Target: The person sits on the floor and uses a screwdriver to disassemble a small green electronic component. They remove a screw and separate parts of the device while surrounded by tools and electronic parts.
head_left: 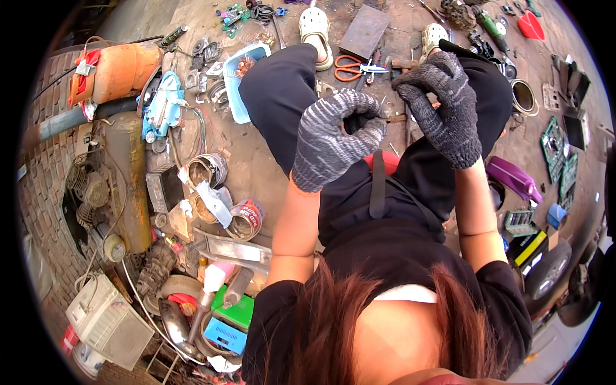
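My left hand (pixel 340 138), in a grey striped knit glove, is curled with its fingertips drawn in to the thumb. My right hand (pixel 443 106), in a darker grey glove, is bent the same way, fingertips toward the thumb. Both are held above my lap, a short gap between them. A small brownish piece shows by the left fingertips; I cannot tell whether it is held or lies on the ground behind. Whatever the fingers grip is hidden. Beyond the hands lie orange-handled scissors (pixel 350 68) and a dark flat metal plate (pixel 364 32).
To the left are a light-blue basin (pixel 233 96), an orange gas cylinder (pixel 122 72), open tins (pixel 246 219) and piled scrap. On the right lie a metal ring (pixel 525 97), green circuit boards (pixel 554 144), a purple plastic part (pixel 513 179) and an angle grinder (pixel 493 29).
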A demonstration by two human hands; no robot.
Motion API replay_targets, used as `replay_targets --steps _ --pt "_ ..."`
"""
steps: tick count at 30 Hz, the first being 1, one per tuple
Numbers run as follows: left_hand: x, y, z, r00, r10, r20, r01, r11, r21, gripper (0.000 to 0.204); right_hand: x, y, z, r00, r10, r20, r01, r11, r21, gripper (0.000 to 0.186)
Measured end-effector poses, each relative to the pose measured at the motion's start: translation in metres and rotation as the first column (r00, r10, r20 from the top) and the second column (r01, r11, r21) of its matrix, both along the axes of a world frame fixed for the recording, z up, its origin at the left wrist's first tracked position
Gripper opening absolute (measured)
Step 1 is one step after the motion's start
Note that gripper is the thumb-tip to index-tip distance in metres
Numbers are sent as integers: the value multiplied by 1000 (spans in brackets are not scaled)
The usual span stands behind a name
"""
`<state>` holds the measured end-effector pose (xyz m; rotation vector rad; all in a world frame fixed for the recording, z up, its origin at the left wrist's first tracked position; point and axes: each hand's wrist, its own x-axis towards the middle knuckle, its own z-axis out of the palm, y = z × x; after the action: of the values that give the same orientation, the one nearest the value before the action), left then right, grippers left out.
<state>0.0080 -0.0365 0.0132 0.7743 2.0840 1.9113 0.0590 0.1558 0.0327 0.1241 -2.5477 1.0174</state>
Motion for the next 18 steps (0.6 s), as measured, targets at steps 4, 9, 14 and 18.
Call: replay_targets --steps 4,9,14,18 --pt "-1 -4 9 917 -8 399 -99 964 246 16 2 -13 -11 984 180 11 -178 978 -105 18" --pt "0 -2 -4 982 149 -115 -164 976 -143 18 13 -18 3 995 85 56 -84 996 -17 19" --pt "2 -7 2 969 -72 238 62 997 51 16 3 -9 -3 1000 -7 4 7 1000 -30 17" --pt "-8 -13 8 813 -83 577 -63 972 227 13 12 -16 -11 994 99 48 -89 977 -192 16"
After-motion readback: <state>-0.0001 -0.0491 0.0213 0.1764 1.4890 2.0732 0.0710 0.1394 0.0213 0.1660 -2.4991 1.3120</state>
